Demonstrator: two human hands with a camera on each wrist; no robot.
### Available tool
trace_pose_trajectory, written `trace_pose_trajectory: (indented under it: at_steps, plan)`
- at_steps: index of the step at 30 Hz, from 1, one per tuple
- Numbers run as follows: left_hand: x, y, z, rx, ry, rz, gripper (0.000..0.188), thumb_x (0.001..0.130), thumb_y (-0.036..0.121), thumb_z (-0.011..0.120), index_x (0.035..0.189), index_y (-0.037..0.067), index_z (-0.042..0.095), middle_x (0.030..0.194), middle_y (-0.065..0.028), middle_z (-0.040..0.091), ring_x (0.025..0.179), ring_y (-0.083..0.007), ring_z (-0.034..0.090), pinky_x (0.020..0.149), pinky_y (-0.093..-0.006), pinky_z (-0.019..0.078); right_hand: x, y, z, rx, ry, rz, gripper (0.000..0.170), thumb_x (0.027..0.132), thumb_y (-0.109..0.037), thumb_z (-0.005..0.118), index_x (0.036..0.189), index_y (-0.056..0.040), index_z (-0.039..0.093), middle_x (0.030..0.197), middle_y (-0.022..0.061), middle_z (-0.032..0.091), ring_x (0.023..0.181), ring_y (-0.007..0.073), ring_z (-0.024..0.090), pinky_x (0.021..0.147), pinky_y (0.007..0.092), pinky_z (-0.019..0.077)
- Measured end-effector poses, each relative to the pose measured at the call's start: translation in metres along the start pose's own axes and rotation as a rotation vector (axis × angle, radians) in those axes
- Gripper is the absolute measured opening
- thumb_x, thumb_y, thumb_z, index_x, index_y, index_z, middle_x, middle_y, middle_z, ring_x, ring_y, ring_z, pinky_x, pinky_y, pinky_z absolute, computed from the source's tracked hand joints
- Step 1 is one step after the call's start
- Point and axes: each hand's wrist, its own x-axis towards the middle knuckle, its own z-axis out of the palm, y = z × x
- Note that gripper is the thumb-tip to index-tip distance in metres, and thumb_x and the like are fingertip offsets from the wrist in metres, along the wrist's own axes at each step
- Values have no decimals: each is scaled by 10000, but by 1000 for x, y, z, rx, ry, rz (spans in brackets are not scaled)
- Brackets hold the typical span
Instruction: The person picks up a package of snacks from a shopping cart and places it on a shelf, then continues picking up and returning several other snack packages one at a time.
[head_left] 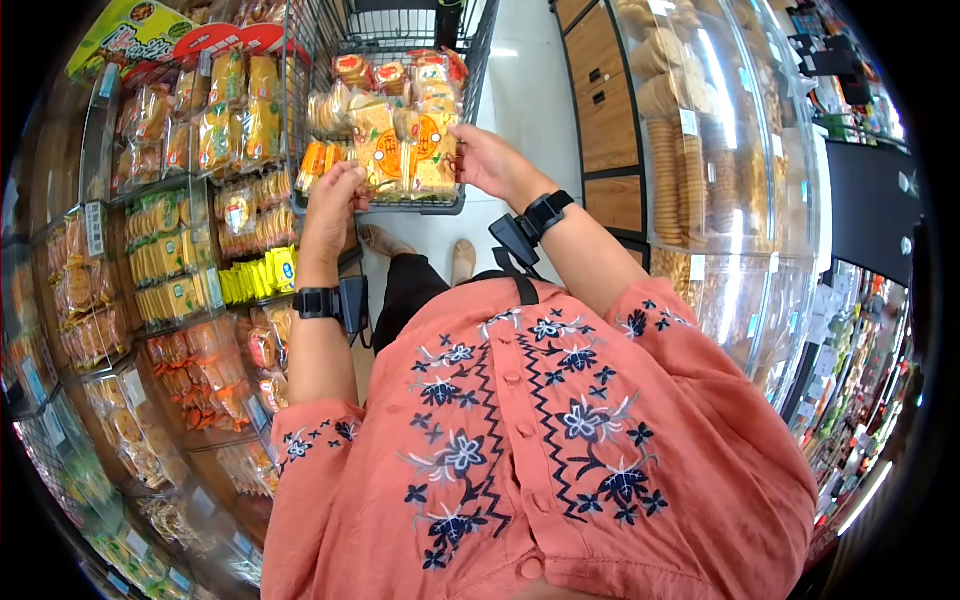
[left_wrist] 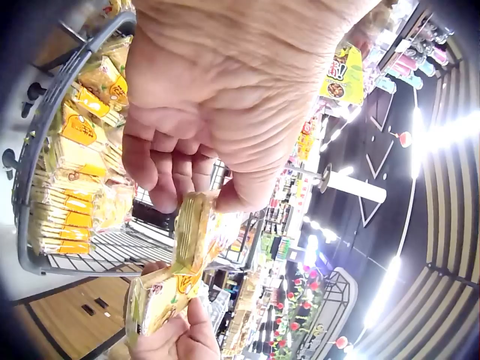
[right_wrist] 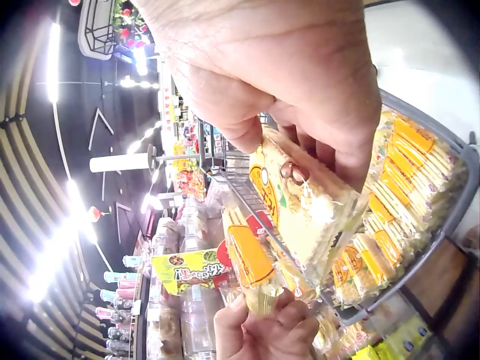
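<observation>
My right hand (head_left: pixel 490 165) grips a clear-wrapped packet of crackers (right_wrist: pixel 296 195) by its edge, thumb on one side and fingers on the other. An orange round label shows on its front. Pinched at the end between the thumb and fingers of my left hand (head_left: pixel 337 205) is another cracker packet (left_wrist: pixel 193 229), also with an orange label. Both packets are held up side by side over the near end of a shopping cart (head_left: pixel 440 208). More packaged crackers (left_wrist: pixel 79 150) are piled inside the cart, partly hidden behind the held ones.
Shelves of bagged snacks (head_left: pixel 170 255) rise close on the left, with yellow packets (head_left: pixel 260 275) on one of them. To the right are wooden drawers (head_left: pixel 600 95) and clear bins of round biscuits (head_left: pixel 690 160). A pale floor (head_left: pixel 510 90) runs between the cart and drawers.
</observation>
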Motion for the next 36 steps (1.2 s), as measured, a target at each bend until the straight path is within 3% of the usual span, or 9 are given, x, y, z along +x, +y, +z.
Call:
trace_pose_trajectory:
  at_steps: [9,12,16,20,25,29,32,35,36]
  plan:
    - [-6,17,4,-14,-55,30,312,987,241,557,1206,21,594,1096,-60,687,932,-141,676,737,-314,570,-3,-6,-3,-52,2,15,351,1017,-255,501,1283,-27,517,1178,103,634,1011,210,650,903,403,542]
    - [-5,42,7,76,-198,23,345,984,238,565,1256,27,583,1105,-39,683,920,-122,665,699,-299,563,-7,-7,-1,-107,-14,29,365,1021,-272,501,1287,-23,514,1195,98,631,1041,211,647,915,419,538]
    - [6,60,22,347,-235,22,343,955,269,627,1213,44,602,906,29,624,779,-56,574,575,-222,455,-14,-9,14,-191,-47,63,386,1028,-306,504,1283,-17,514,1208,95,629,1054,211,643,915,430,536]
    - [35,52,24,599,-246,65,327,952,282,664,1172,47,604,879,39,614,799,-45,550,682,-203,434,-20,-10,26,-281,-70,114,400,1035,-332,502,1280,-16,516,1209,96,629,1056,207,640,903,424,539]
    - [48,31,45,449,-171,270,239,957,260,664,1048,39,660,903,33,627,831,-58,555,733,-219,449,-15,-6,25,-221,-169,129,474,1037,-409,507,1310,-22,499,1203,83,633,1043,175,648,917,360,540]
    - [56,3,61,363,-122,351,249,957,241,663,1027,2,674,920,-16,660,863,-85,586,776,-248,483,-17,-1,27,-233,-257,79,470,1012,-360,577,1330,-23,494,1196,72,629,1042,150,642,918,326,538]
    - [53,-5,70,365,-124,304,317,983,306,618,1063,4,674,963,-50,682,874,-123,598,800,-277,484,-12,5,19,-227,-276,71,434,988,-286,633,1307,-17,513,1172,66,634,1010,131,645,876,311,553]
    - [74,-16,47,377,94,343,385,989,365,594,1067,-5,665,980,-92,693,897,-167,615,836,-309,488,-19,-4,14,-164,-233,69,435,967,-247,656,1296,-1,517,1182,78,643,1030,145,657,890,322,559]
    - [61,4,47,337,133,246,411,985,377,582,1084,-15,655,1020,-140,700,944,-212,632,883,-344,485,-19,-5,8,-151,-218,62,437,964,-248,657,1294,3,519,1185,82,645,1031,152,660,896,329,560]
